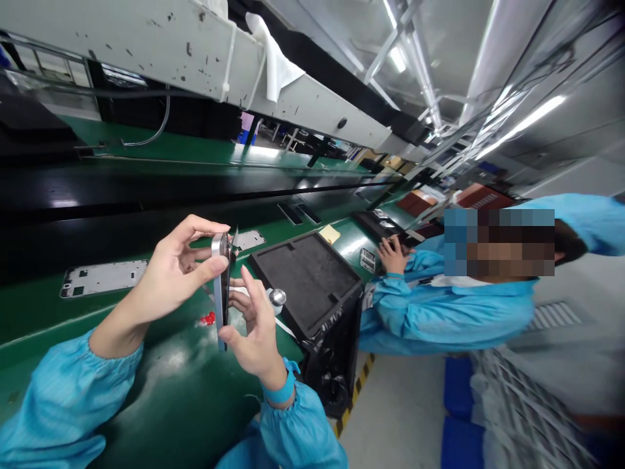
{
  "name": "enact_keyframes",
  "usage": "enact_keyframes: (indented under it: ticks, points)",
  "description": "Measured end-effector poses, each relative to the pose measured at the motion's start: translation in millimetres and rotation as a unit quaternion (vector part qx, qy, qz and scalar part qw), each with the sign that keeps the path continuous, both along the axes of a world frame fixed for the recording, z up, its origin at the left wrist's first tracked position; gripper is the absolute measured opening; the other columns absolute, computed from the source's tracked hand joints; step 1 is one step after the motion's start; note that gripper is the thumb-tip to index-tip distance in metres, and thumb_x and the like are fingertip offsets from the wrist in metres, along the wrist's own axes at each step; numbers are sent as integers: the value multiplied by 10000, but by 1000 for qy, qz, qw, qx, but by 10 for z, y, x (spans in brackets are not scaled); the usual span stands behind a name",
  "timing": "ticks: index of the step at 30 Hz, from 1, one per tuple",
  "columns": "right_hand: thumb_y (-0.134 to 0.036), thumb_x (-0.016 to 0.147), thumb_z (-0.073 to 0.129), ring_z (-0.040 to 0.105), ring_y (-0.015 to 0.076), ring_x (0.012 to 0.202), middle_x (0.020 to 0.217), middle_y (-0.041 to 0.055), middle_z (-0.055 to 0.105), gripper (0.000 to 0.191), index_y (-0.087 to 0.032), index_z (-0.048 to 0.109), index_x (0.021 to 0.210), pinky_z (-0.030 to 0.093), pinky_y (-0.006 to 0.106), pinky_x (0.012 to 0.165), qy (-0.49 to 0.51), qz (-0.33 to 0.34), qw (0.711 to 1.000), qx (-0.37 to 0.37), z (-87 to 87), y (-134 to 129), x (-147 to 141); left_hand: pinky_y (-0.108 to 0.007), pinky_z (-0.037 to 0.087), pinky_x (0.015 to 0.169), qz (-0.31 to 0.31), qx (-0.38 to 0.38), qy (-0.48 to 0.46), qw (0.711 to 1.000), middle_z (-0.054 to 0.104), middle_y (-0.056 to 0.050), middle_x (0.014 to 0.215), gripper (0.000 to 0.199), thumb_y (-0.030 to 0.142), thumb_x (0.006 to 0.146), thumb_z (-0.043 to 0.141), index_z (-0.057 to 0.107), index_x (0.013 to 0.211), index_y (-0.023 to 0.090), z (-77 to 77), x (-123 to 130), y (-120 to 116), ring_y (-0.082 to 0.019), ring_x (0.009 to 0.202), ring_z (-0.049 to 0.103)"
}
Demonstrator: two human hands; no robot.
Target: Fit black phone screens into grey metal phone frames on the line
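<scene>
Seen nearly edge-on, a smartphone (218, 306) with a silver-blue frame stands tilted upright above the green bench. My left hand (170, 270) is closed on its upper end, thumb on the near edge. A thin dark sheet or panel (234, 242) sticks out beside that end; how it is joined I cannot tell. My right hand (256, 326) grips the lower part between thumb and curled fingers, with the index finger raised. Below the hands a small red item (208, 318) lies on the bench, and a bottle with a metal cap (278, 298) is just beyond my right hand.
Flat phone-shaped plates (105, 277) lie on the green bench (185, 391). A black foam tray (307, 273) sits to the right, above a black bag (334, 365). A co-worker in blue (439, 319) works beside it. A grey beam (195, 52) spans overhead.
</scene>
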State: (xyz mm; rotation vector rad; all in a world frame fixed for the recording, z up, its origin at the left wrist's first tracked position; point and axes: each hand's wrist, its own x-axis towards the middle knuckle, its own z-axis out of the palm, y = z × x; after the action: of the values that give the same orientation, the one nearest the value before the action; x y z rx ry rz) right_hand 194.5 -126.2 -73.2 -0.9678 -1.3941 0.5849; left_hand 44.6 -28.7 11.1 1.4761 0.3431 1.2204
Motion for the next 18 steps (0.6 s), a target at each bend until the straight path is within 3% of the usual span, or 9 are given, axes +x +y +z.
enact_keyframes:
  ticks: [2, 4, 8, 11, 15, 18]
  points:
    - [-705, 895, 741, 704, 268, 1090, 1266, 121, 585, 882, -331, 442, 1636, 650, 454, 944, 4, -8, 1000, 3, 3, 45, -13, -220, 598, 482, 2, -2, -1, 1000, 721, -83, 1098, 339, 395, 886, 836, 714, 1138, 204, -16, -8, 22, -214, 772, 765]
    - [-722, 877, 749, 697, 273, 1089, 1247, 120, 572, 901, -308, 471, 1626, 650, 454, 943, -2, -11, 1000, -4, 9, 86, -8, -220, 603, 487, 8, -5, -10, 1000, 722, -86, 1088, 366, 421, 882, 840, 705, 1145, 206, -36, -14, 49, -217, 776, 765]
    - [-705, 878, 758, 677, 299, 1158, 1280, 133, 551, 793, -300, 600, 1541, 605, 513, 1041, -49, -33, 998, 24, -13, 170, 43, -329, 680, 753, 18, -9, -28, 999, 727, -114, 1181, 402, 448, 883, 845, 697, 1161, 198, -68, 20, 51, -254, 924, 789]
    - [-656, 860, 810, 640, 334, 1252, 1388, 154, 521, 731, -310, 657, 1486, 559, 556, 1098, -74, -46, 994, 66, -76, 249, 64, -388, 668, 856, -8, -45, -63, 997, 739, -134, 1221, 426, 462, 896, 834, 681, 1197, 203, -101, 117, -20, -294, 1022, 788]
    - [-644, 902, 767, 615, 334, 1235, 1682, 171, 283, 653, -309, 675, 1456, 582, 562, 1036, -136, -84, 986, 51, -138, 295, 35, -403, 627, 971, -30, -151, -129, 980, 742, -140, 1302, 549, 590, 963, 708, 617, 1376, 240, -176, 272, -86, -306, 1195, 739]
    - [-677, 1027, 536, 615, 303, 1246, 1759, 162, 132, 687, -304, 505, 1603, 556, 534, 1069, -131, -119, 984, 31, -37, 252, 52, -423, 655, 880, -30, -168, -118, 978, 793, -135, 1155, 584, 692, 966, 623, 683, 1277, 201, -217, 321, -86, -304, 1006, 792]
